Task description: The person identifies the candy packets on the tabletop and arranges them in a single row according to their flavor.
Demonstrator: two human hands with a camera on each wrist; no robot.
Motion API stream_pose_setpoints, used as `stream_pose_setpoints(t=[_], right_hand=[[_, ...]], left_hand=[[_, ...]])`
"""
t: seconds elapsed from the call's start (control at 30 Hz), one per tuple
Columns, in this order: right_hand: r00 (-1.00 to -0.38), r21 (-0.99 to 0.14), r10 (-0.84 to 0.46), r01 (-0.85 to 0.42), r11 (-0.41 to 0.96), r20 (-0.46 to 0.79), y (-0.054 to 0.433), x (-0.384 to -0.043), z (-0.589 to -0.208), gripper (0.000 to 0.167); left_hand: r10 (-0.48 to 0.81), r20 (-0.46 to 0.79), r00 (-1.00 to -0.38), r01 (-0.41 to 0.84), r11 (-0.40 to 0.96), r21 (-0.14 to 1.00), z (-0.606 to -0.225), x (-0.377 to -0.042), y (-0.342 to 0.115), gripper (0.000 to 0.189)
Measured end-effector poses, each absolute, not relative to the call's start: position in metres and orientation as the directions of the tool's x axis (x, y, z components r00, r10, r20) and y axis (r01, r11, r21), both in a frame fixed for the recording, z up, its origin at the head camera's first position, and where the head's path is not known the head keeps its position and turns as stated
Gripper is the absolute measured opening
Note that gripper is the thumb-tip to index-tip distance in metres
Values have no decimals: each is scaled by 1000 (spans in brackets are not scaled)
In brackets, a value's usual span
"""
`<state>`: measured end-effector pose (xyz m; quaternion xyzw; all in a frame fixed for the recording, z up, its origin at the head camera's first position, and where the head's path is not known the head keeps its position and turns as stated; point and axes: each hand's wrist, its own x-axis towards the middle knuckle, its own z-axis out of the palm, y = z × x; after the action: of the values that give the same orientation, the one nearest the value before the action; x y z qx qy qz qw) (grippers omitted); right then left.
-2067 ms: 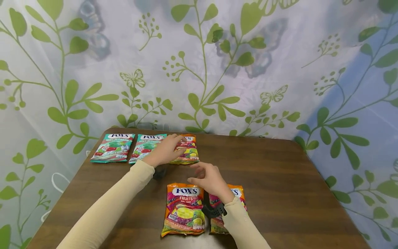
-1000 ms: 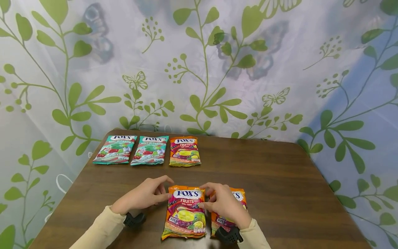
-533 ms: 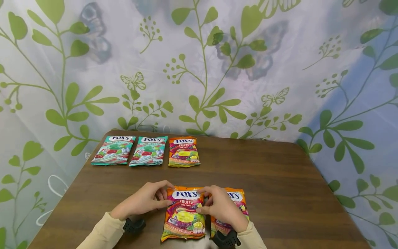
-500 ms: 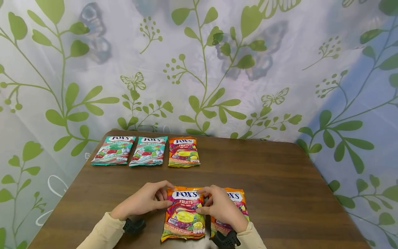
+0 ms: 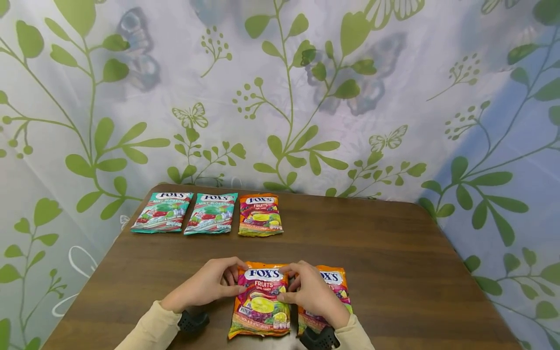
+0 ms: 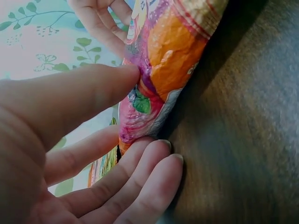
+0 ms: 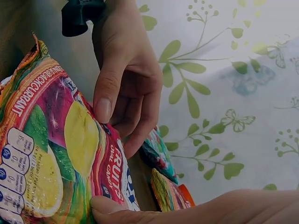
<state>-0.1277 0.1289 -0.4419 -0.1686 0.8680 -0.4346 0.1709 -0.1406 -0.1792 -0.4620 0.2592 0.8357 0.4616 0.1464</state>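
An orange-and-purple bag of fruit candy [image 5: 262,308] lies face up near the front of the table, held at both sides. My left hand [image 5: 210,284] grips its left edge, thumb on the printed face and fingertips tucked at the side against the table, as the left wrist view shows. Across from it, my right hand [image 5: 312,294] pinches the upper right edge, its thumb [image 7: 110,205] on the front. Partly under the right hand lies a second fruit candy bag [image 5: 334,282], its left part covered.
Along the back stand in a row two teal mint candy bags [image 5: 163,213] [image 5: 212,214] and one orange fruit candy bag [image 5: 261,216], all lying flat. The brown wooden table [image 5: 385,272] meets a leaf-printed curtain [image 5: 280,97] behind. Black straps circle both wrists.
My left hand has come back from the rear orange bag to the left edge of the front one. The right hand has moved down onto its right edge. Over the last half second both barely move.
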Motion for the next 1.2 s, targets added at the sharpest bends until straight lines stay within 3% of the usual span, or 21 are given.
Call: stream_pose_setpoints(t=[0.37, 1.2], right_hand=[[-884, -873, -442, -91, 479, -151, 126, -121, -444, 54], [-907, -853, -406, -123, 508, -111, 126, -124, -443, 55]], left_hand=[[540, -6, -842, 221, 356, 908, -470, -134, -177, 42], [505, 5, -863, 209, 347, 914, -464, -136, -174, 41]])
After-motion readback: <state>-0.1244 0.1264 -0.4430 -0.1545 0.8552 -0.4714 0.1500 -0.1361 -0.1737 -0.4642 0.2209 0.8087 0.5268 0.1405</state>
